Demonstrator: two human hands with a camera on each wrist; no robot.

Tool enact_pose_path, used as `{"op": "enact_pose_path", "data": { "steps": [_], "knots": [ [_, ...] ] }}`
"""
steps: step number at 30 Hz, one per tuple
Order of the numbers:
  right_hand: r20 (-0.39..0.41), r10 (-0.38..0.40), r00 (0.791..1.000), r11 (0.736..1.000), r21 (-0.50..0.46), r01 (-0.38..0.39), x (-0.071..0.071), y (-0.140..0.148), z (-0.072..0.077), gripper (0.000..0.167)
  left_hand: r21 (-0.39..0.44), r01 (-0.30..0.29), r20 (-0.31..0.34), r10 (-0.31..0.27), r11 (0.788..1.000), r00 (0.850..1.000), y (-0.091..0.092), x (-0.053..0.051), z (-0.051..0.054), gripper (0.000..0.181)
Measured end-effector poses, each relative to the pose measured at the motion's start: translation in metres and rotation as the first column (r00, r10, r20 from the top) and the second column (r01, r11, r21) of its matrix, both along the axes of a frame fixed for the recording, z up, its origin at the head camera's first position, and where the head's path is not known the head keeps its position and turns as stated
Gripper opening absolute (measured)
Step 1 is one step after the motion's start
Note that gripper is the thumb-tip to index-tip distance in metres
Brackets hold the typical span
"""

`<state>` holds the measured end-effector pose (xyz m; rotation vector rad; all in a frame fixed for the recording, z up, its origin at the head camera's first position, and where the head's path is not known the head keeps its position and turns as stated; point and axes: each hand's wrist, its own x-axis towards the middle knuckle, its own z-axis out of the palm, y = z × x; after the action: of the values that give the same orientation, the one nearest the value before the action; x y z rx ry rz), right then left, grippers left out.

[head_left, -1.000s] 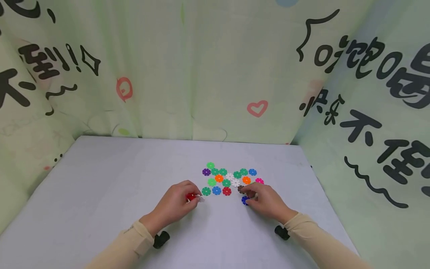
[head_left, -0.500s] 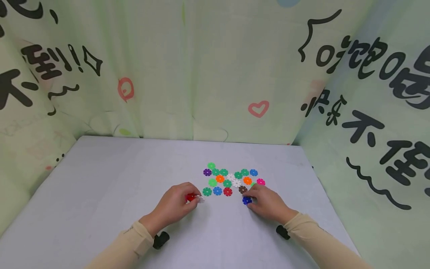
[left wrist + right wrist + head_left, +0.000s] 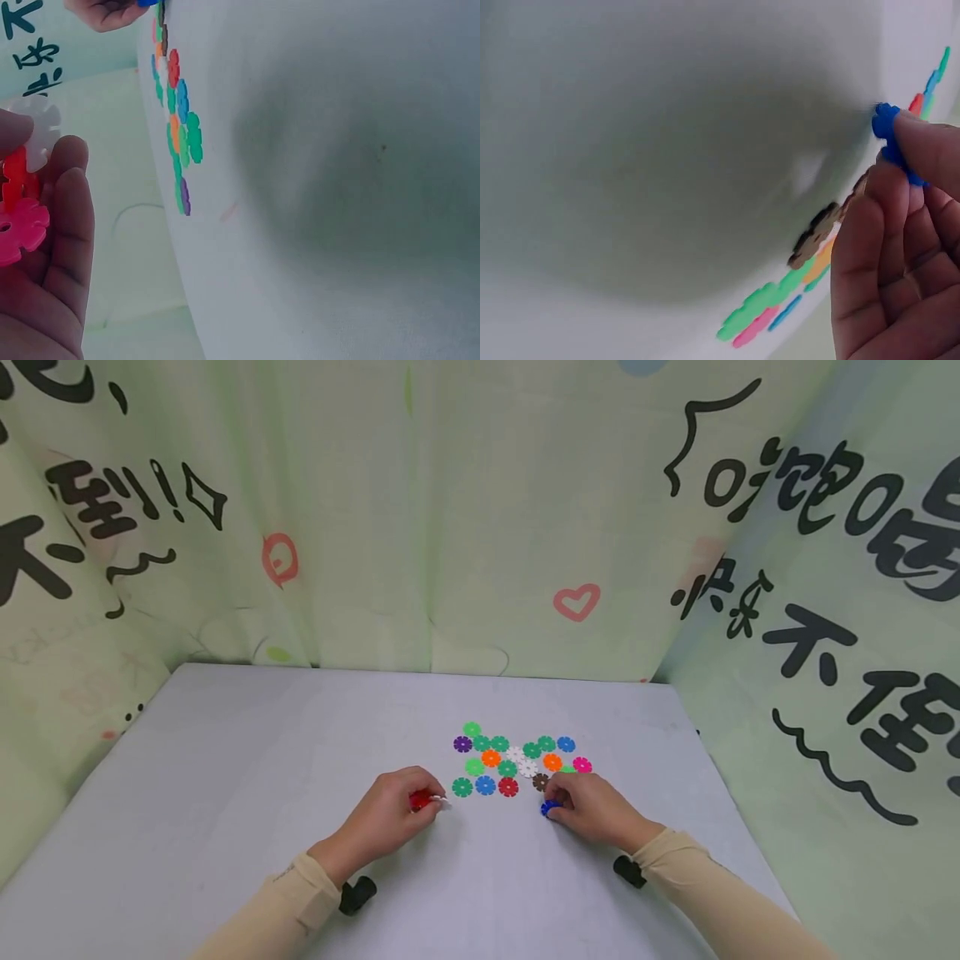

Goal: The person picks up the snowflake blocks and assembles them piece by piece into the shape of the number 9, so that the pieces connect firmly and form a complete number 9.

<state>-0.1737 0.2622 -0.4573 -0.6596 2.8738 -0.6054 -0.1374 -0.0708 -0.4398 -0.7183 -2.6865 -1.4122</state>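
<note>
My left hand [image 3: 390,810] is held over the table left of the pattern. It holds a small stack of notched plastic flower discs: a white disc [image 3: 46,129], a red disc [image 3: 19,180] and a pink disc [image 3: 22,231]. At the lower right of the pattern, thumb and fingers of my right hand [image 3: 596,810] pinch a dark blue disc [image 3: 894,139], which is tilted. Just beyond these fingers lies a brown disc [image 3: 540,782]; another brown disc [image 3: 816,234] shows in the right wrist view. The right hand hides part of the pattern in the head view.
Several coloured discs form a flat pattern on the white table [image 3: 285,752], among them a red disc [image 3: 508,787], a purple disc [image 3: 462,744] and an orange disc [image 3: 552,762]. Printed curtains [image 3: 450,527] stand behind and beside the table.
My right fingers have drawn back from the brown discs and gripped the dark blue disc, which has gone from flat to tilted. The left hand has hardly moved and keeps its discs.
</note>
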Motion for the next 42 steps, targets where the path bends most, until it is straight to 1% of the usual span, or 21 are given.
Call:
{"op": "enact_pose_path", "data": {
  "steps": [4,8,12,14,19,22,28,31,37,42],
  "knots": [
    [0.057,-0.002,0.998,0.993,-0.115,0.008,0.003,-0.009,0.004,0.017,0.004,-0.006,0.007,0.006,1.0,1.0,0.0,0.0,0.0,0.01],
    [0.096,-0.001,0.995,0.972,-0.234,0.024,0.008,-0.027,0.009,0.015,0.009,-0.014,0.014,0.014,1.0,1.0,0.0,0.0,0.0,0.01],
    [0.166,0.02,0.986,0.926,-0.375,0.044,0.014,-0.048,0.016,0.012,0.009,-0.02,0.015,0.02,1.0,1.0,0.001,0.0,0.0,0.01],
    [0.212,0.031,0.977,0.895,-0.441,0.067,0.017,-0.058,0.018,0.011,-0.001,-0.025,0.013,0.025,1.0,1.0,0.001,0.0,0.0,0.011],
    [0.288,0.052,0.956,0.829,-0.547,0.12,0.021,-0.078,0.022,0.012,-0.026,-0.034,0.011,0.034,0.999,0.999,0.002,0.0,0.0,0.011],
    [0.318,0.055,0.947,0.799,-0.582,0.149,0.024,-0.085,0.024,0.015,-0.027,-0.035,0.005,0.035,0.999,0.999,0.001,0.0,0.0,0.01],
    [0.338,0.052,0.94,0.768,-0.615,0.178,0.026,-0.095,0.027,0.015,-0.043,-0.03,-0.007,0.03,0.999,1.0,0.0,-0.001,-0.001,0.009],
    [0.353,0.053,0.934,0.759,-0.622,0.192,0.028,-0.098,0.028,0.015,-0.032,-0.017,-0.018,0.017,0.999,1.0,0.0,-0.001,-0.002,0.008],
    [0.4,0.066,0.914,0.745,-0.629,0.221,0.029,-0.101,0.03,0.016,-0.006,0.007,-0.078,-0.007,1.0,0.997,0.0,-0.002,-0.004,0.009],
    [0.43,0.078,0.9,0.734,-0.635,0.24,0.029,-0.103,0.03,0.015,0.001,0.035,-0.072,-0.034,0.999,0.997,0.001,-0.002,-0.003,0.008]
  ]
}}
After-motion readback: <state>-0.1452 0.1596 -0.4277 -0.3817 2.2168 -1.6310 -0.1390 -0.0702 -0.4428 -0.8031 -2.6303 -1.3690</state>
